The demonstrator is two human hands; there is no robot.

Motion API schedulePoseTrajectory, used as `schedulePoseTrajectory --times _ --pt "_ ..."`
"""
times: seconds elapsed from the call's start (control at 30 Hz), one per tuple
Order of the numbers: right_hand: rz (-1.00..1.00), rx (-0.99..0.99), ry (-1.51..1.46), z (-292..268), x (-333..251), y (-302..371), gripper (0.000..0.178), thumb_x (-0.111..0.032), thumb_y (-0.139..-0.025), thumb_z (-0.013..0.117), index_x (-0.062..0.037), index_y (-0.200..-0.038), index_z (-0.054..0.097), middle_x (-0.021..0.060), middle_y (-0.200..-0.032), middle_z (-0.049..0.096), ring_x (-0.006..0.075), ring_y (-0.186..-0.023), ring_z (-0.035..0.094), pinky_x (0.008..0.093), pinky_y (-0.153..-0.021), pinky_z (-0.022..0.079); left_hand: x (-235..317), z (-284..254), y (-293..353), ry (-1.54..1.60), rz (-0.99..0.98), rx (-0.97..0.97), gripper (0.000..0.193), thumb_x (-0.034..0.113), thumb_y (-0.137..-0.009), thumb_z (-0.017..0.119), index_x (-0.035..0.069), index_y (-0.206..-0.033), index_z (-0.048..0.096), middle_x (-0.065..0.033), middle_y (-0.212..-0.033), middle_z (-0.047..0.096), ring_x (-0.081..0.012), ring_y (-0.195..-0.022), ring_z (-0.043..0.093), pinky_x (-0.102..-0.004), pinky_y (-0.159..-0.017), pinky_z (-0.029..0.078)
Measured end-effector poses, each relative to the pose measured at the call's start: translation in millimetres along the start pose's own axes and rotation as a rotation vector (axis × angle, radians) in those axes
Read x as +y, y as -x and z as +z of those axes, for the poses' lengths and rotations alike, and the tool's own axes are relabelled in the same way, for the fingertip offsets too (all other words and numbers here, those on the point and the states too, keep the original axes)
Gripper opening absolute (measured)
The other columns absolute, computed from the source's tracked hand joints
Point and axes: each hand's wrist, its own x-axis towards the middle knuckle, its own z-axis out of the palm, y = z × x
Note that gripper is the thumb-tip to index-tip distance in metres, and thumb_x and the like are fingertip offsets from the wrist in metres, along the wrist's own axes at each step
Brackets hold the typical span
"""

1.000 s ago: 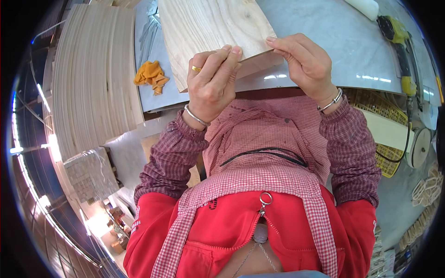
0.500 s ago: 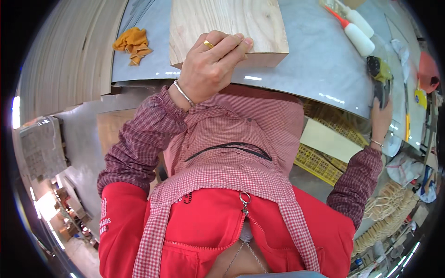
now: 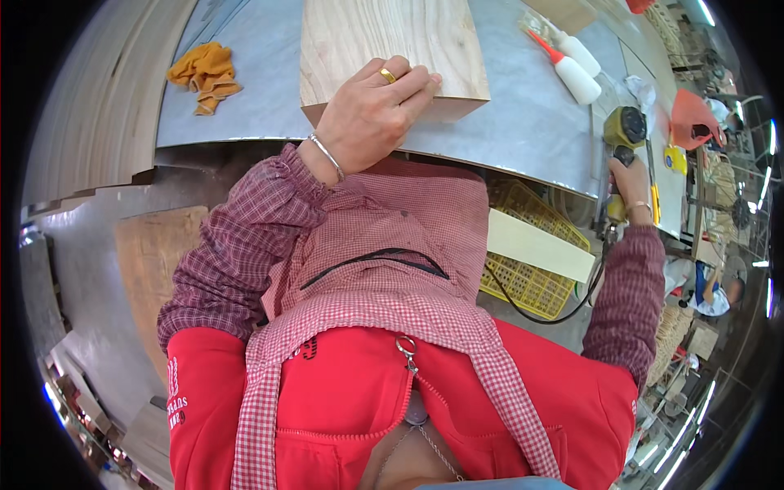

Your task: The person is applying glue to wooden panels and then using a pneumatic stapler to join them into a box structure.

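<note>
A pale wooden block or box [image 3: 392, 49] with wavy grain rests at the near edge of the grey table. My left hand [image 3: 377, 110], wearing a gold ring, bends its fingers over the near edge and grips it there. Off to the right, my right hand [image 3: 629, 181] is closed round the dark handle of a yellow-and-black power tool [image 3: 625, 126] with a rounded head. A dark hose or cord [image 3: 563, 314] loops below that hand, near the tool. The tool's exact kind cannot be made out, and its underside is hidden.
An orange cloth [image 3: 204, 75] lies left of the block. Two white bottles, one with a red nozzle [image 3: 576, 80], lie to the right. Stacked boards [image 3: 98, 98] stand far left. Below the table sits a yellow crate [image 3: 535, 286] with a pale board [image 3: 539, 245] across it.
The view has swung to the right. My right hand and the power tool now show more plainly, with the hose in sight. My left hand stays on the block's near edge.
</note>
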Motion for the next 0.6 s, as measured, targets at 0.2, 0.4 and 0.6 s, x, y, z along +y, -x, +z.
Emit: schedulePoseTrajectory --times 0.2,0.4,0.6 --pt "-0.037 -0.178 -0.691 -46.7 -100.2 122.0 0.018 -0.017 -0.077 0.062 0.0009 -0.078 0.057 0.0059 -0.058 0.056 0.0140 -0.045 0.050 0.0250 -0.043 0.044 -3.2 6.5 0.6 -0.002 0.021 0.024 0.032 0.005 -0.075 0.063 0.006 -0.107 0.063 -0.0010 -0.106 0.058 -0.0157 -0.085 0.053 -0.0261 -0.077 0.046" --pt "-0.116 -0.460 -0.743 -62.3 -161.3 164.2 0.017 -0.017 -0.079 0.062 -0.0009 -0.075 0.057 0.0051 -0.058 0.055 0.0103 -0.042 0.047 0.0207 -0.040 0.040 -1.1 6.8 -1.3 -0.005 0.016 0.034 0.031 0.004 -0.075 0.062 0.006 -0.106 0.062 -0.0009 -0.106 0.057 -0.0159 -0.086 0.052 -0.0260 -0.079 0.045" --pt "-0.138 -0.557 -0.678 -54.5 -169.5 165.2 0.017 -0.015 -0.079 0.062 0.0009 -0.076 0.057 0.0045 -0.056 0.055 0.0107 -0.042 0.047 0.0214 -0.040 0.041 2.1 4.1 -1.9 0.008 0.006 0.016 0.032 0.003 -0.075 0.061 0.006 -0.106 0.061 -0.0003 -0.106 0.055 -0.0157 -0.088 0.051 -0.0257 -0.080 0.044"
